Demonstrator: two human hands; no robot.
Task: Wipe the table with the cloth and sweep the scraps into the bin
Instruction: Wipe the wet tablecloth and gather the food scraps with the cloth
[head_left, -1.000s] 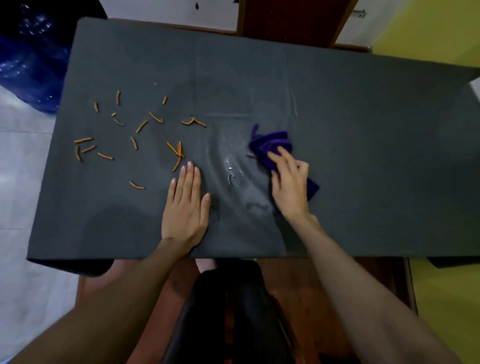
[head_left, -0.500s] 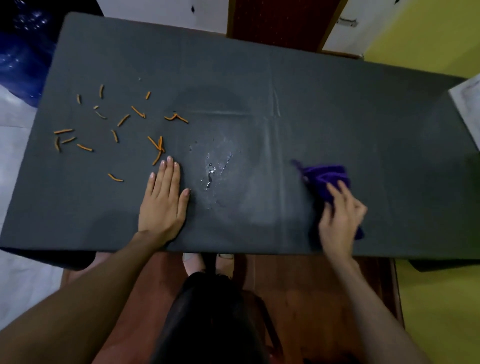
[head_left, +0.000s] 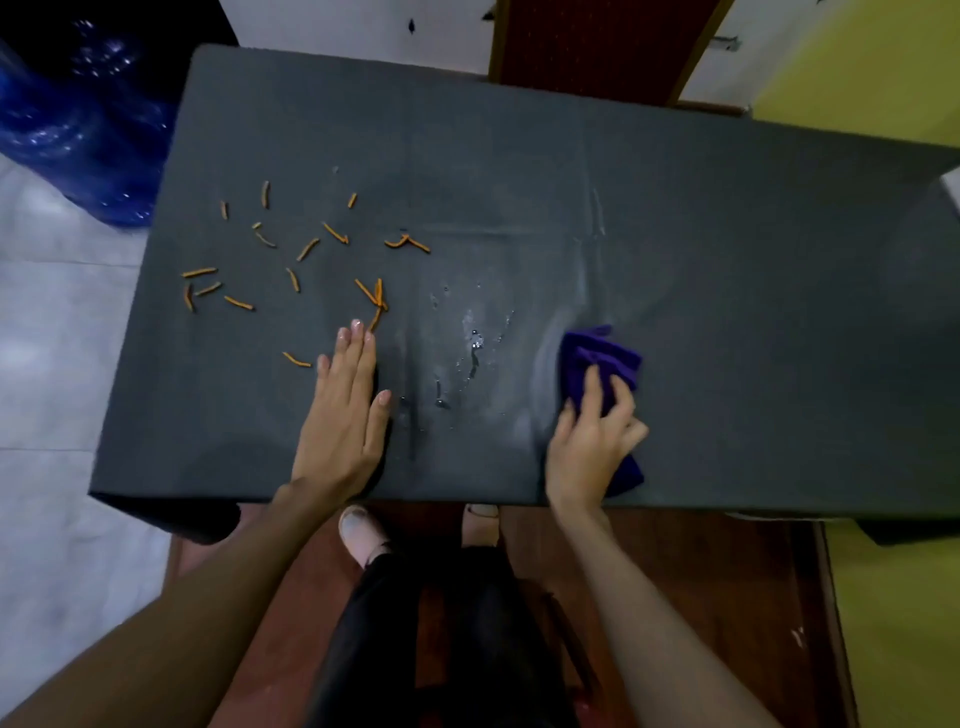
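Observation:
A dark grey table (head_left: 675, 234) fills the view. Several orange scraps (head_left: 306, 249) lie scattered over its left part. A small patch of water drops (head_left: 472, 343) glistens near the middle. My right hand (head_left: 592, 441) presses a crumpled purple cloth (head_left: 597, 358) onto the table near the front edge, right of the wet patch. My left hand (head_left: 345, 410) rests flat on the table with fingers together, its fingertips touching the nearest orange scrap. A blue plastic bag (head_left: 88, 130), perhaps the bin liner, sits on the floor beyond the table's far left corner.
A dark red door (head_left: 587, 41) and a yellow wall (head_left: 857, 67) stand behind the table. White floor tiles (head_left: 52, 364) lie to the left. My feet and dark trousers (head_left: 426, 623) show below the table's front edge, over a brown wooden surface.
My right hand swept the cloth from beside the wet patch out to the right and toward the front edge, and is now coming back left. My left hand stayed flat in place.

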